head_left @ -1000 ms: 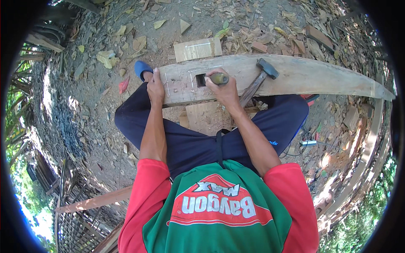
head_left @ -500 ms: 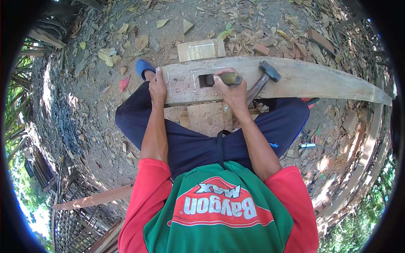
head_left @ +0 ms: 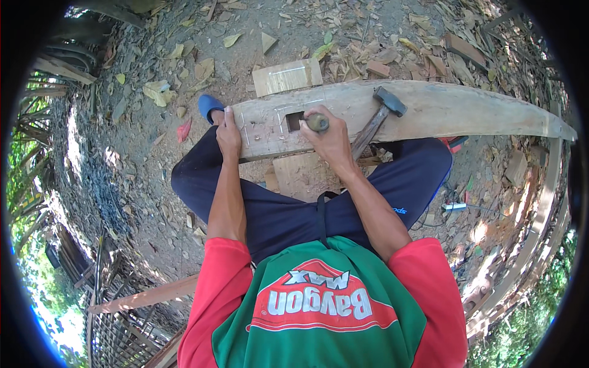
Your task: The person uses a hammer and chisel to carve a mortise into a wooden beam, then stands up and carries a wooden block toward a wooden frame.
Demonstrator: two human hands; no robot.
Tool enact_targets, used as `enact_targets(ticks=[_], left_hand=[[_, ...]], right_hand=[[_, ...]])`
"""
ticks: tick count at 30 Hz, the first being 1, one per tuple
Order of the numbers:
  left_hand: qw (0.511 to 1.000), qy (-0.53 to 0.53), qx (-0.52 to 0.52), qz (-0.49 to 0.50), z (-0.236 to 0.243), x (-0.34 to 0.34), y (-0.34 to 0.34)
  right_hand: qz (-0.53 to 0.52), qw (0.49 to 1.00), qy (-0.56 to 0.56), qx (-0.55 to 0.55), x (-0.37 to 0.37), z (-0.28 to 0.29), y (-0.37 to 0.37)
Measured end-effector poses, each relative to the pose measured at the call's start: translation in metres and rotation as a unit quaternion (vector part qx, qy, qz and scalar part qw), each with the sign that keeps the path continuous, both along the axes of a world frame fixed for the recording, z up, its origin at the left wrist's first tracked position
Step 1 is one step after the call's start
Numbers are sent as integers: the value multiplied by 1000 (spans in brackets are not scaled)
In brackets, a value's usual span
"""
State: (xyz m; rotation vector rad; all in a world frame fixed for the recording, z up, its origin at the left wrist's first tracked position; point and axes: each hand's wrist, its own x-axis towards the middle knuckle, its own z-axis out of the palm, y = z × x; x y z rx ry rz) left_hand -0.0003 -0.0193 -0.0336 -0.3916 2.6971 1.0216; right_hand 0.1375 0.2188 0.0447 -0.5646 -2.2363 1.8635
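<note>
A long pale wooden board (head_left: 454, 110) lies across in front of me, over my legs, curving to a narrow end at the far right. My left hand (head_left: 229, 138) grips its left end. Closed round the thick handle of a chisel (head_left: 317, 122), my right hand (head_left: 331, 138) is just right of a dark square hole (head_left: 296, 121) cut in the board. The handle stands nearly upright and hides the blade. White marking lines run beside the hole. Further right, a hammer (head_left: 389, 101) rests on the board, its handle slanting toward me.
A small wood block (head_left: 288, 76) with a white line touches the board's far edge. Beneath the board's near side is another flat wood piece (head_left: 304, 172). Reddish brick-like pieces (head_left: 464, 50), dry leaves and chips litter the dirt. A plank (head_left: 144, 294) leans at lower left.
The chisel has swung from a tilt, with its blade over the hole, to nearly upright. My right hand has shifted slightly left; my left hand keeps its grip.
</note>
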Motion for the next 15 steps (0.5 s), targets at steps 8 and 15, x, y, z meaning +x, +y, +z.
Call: enact_targets(ticks=[8, 15], left_hand=[[979, 81, 84, -166, 76, 73, 31], [884, 51, 207, -417, 130, 119, 95]], right_hand=[[-37, 998, -40, -45, 52, 63, 22], [129, 991, -26, -11, 54, 103, 19]])
